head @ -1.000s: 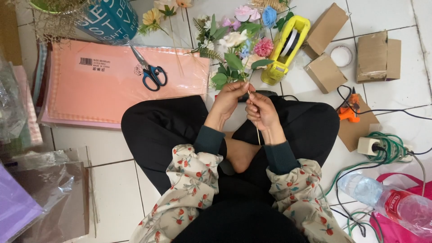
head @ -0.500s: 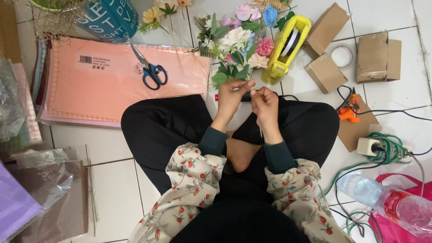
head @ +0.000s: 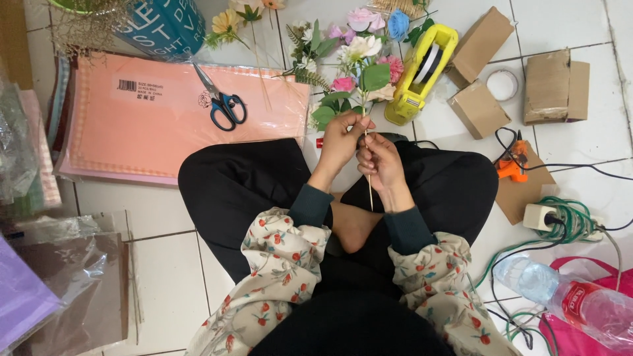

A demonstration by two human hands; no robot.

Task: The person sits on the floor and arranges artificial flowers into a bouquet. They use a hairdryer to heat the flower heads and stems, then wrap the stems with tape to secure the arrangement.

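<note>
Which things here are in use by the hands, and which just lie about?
In use: left hand and right hand hold the thin stick of a flower stem.

Lying about: scissors, yellow tape dispenser, water bottle.

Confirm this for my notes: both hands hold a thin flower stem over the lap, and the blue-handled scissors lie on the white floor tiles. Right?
Not quite. The head view shows the scissors lying on the pink paper pack, not the tiles. The left hand and right hand do hold the thin flower stem over the lap.
</note>
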